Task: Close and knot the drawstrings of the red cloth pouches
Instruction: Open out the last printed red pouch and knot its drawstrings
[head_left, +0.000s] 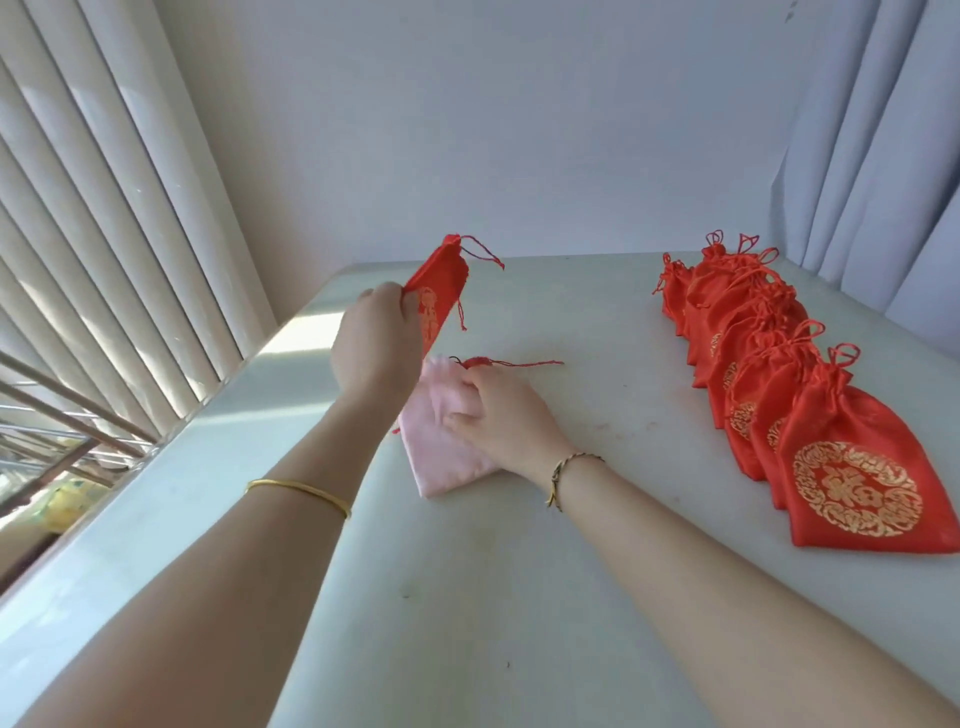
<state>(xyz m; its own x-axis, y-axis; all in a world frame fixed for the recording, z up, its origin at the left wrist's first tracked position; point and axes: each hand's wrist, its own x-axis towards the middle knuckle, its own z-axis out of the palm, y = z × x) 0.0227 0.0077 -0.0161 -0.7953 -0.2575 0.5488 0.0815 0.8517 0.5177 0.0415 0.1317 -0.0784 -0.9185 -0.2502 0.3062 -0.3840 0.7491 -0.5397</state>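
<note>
Both my forearms are bare all the way to the lower edge of the view. Above my left hand (376, 338), a little up from the wrist, sits a plain, smooth gold bangle (298, 496). At the wrist of my right hand (498, 410) I wear a thin twisted cord bracelet (563, 473), gold strands wound with dark ones

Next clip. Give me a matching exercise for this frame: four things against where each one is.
Column A
1. single red pouch
2. pink pouch
3. row of red pouches
4. gold bangle

Column B
a. on the left forearm
b. flat on the table under the right hand
c. held up off the table by the left hand
d. lined up, overlapping, along the table's right side

Pairs: 1-c, 2-b, 3-d, 4-a
</note>
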